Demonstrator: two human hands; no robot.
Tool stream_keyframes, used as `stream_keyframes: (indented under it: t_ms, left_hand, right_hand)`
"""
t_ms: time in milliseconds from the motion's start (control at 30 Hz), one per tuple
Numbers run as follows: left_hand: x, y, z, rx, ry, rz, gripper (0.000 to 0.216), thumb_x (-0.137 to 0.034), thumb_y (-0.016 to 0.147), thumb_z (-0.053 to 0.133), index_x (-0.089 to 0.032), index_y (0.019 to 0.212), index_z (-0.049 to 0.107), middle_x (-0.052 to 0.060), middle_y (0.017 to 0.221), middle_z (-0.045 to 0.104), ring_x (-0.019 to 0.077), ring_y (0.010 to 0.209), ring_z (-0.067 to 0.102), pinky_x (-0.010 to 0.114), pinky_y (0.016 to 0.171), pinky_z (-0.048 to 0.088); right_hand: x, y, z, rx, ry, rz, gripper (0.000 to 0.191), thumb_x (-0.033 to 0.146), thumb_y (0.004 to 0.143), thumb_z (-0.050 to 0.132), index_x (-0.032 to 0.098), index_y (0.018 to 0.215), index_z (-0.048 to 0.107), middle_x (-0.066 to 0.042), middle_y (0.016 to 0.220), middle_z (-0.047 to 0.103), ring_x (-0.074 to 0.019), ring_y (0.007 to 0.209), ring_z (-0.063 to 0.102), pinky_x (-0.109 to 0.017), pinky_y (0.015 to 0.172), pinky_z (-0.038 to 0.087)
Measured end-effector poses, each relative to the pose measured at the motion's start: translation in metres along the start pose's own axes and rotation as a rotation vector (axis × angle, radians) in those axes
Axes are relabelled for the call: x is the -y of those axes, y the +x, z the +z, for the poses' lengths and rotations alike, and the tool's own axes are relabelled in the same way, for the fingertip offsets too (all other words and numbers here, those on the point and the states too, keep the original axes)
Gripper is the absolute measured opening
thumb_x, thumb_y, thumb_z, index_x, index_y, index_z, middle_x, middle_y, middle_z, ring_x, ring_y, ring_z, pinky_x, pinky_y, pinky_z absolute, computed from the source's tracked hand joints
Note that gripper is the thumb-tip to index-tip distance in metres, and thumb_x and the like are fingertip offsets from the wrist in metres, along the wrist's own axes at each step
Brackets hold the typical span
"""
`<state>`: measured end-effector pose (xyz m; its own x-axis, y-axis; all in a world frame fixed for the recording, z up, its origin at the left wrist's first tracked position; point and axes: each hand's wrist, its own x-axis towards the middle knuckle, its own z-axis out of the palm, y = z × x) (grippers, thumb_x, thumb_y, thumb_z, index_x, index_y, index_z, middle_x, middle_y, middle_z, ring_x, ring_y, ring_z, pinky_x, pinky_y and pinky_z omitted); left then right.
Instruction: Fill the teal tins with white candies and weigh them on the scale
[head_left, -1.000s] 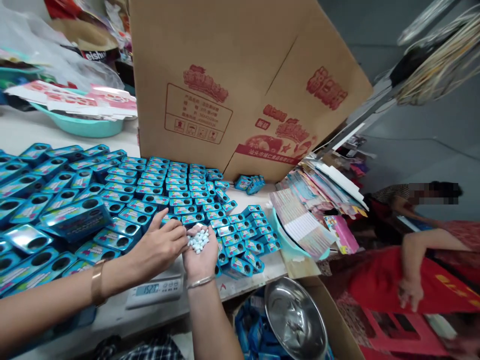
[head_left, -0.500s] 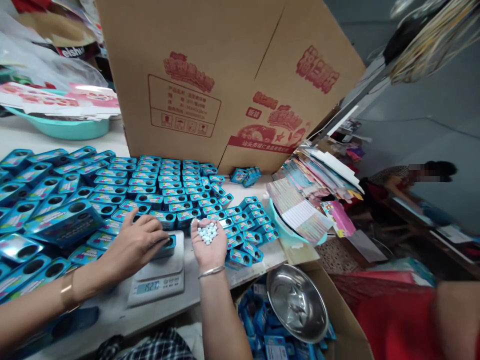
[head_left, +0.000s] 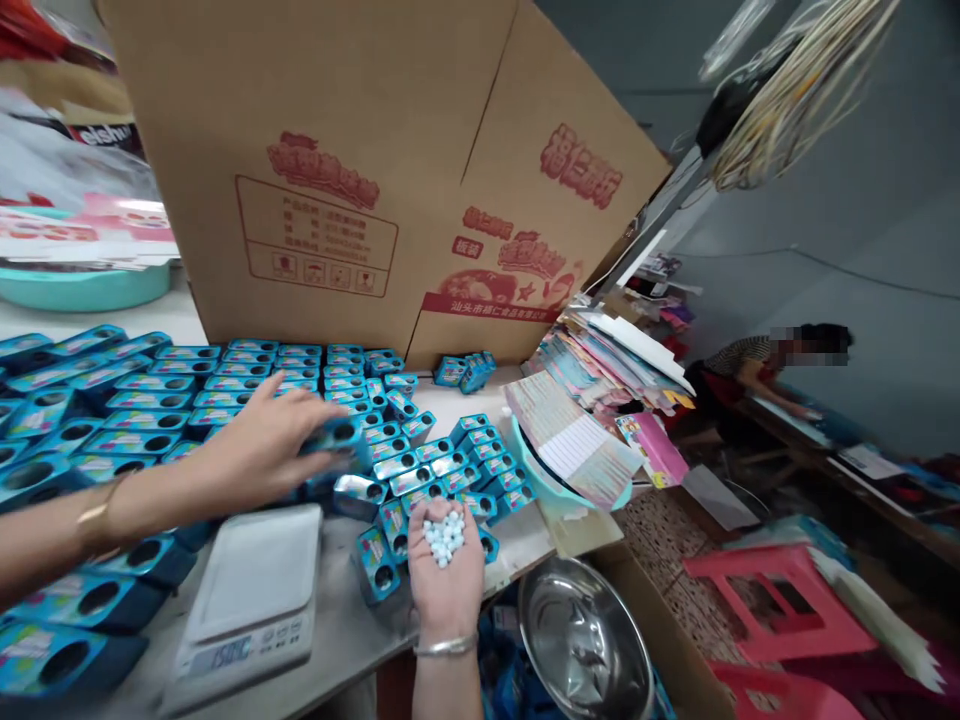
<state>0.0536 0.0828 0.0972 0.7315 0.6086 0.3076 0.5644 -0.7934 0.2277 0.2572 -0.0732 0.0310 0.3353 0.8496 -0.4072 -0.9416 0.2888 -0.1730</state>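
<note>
My left hand (head_left: 259, 440) has its thumb and fingers around one blue box (head_left: 339, 438). Both look blurry. That box is up over the middle of the counter (head_left: 352, 630), with the round hole on its top showing. My right hand (head_left: 448, 585) is palm up by the front edge, cupped like a little dish. A small heap of pale blue candies (head_left: 444, 538) sits in it.

The scale (head_left: 255, 580) is near the front edge, to the left of my right hand. Its pan has nothing on it, and its numbers are too blurry to read for sure. Lots of other blue boxes (head_left: 154, 420) stand close together, from the left end to the big carton (head_left: 337, 90) at the back edge. Near the right end is a tub (head_left: 559, 492) with papers (head_left: 574, 440) on it. Below the front edge, a shiny bowl (head_left: 592, 630) leans over blue packs (head_left: 506, 680).
</note>
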Motion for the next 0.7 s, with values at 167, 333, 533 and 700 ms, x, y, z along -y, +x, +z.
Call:
stream_keyframes:
  t_ms: [167, 333, 533, 700]
  left_hand:
    - [-0.019, 0.155, 0.024, -0.003, 0.087, 0.054, 0.047, -0.042, 0.088, 0.052, -0.023, 0.13, 0.056, 0.009, 0.113, 0.07, 0.0295, 0.116, 0.056, 0.065, 0.116, 0.008]
    - [-0.019, 0.232, 0.115, 0.146, 0.113, 0.053, 0.054, -0.031, 0.086, 0.059, -0.026, 0.139, 0.051, 0.009, 0.104, 0.072, 0.0317, 0.113, 0.057, 0.07, 0.11, 0.018]
    - [-0.016, 0.227, 0.154, 0.26, 0.138, -0.009, 0.042, -0.039, 0.091, 0.062, -0.018, 0.126, 0.059, 0.011, 0.13, 0.06, 0.029, 0.124, 0.053, 0.057, 0.108, 0.038]
    - [0.006, 0.175, 0.075, 0.214, 0.128, -0.042, 0.079, -0.057, 0.089, 0.056, -0.02, 0.153, 0.028, 0.02, 0.152, 0.042, 0.0376, 0.144, 0.029, 0.064, 0.115, 0.019]
  right_hand:
    - [0.039, 0.008, -0.022, -0.008, -0.009, -0.13, 0.016, 0.021, 0.081, 0.064, 0.021, 0.068, 0.055, 0.006, 0.064, 0.056, -0.008, 0.063, 0.058, -0.029, 0.082, 0.059]
    - [0.074, 0.027, -0.058, -0.017, -0.029, -0.241, 0.019, 0.021, 0.074, 0.074, 0.02, 0.067, 0.056, 0.006, 0.066, 0.058, -0.0079, 0.064, 0.059, -0.029, 0.082, 0.06]
    - [0.099, 0.041, -0.083, -0.044, -0.082, -0.331, 0.018, 0.023, 0.075, 0.072, 0.02, 0.069, 0.055, 0.006, 0.069, 0.059, -0.0084, 0.065, 0.058, -0.032, 0.082, 0.061]
    - [0.114, 0.039, -0.07, -0.064, -0.105, -0.26, 0.019, 0.012, 0.07, 0.066, 0.02, 0.064, 0.049, 0.007, 0.064, 0.053, -0.0083, 0.062, 0.056, -0.03, 0.075, 0.062]
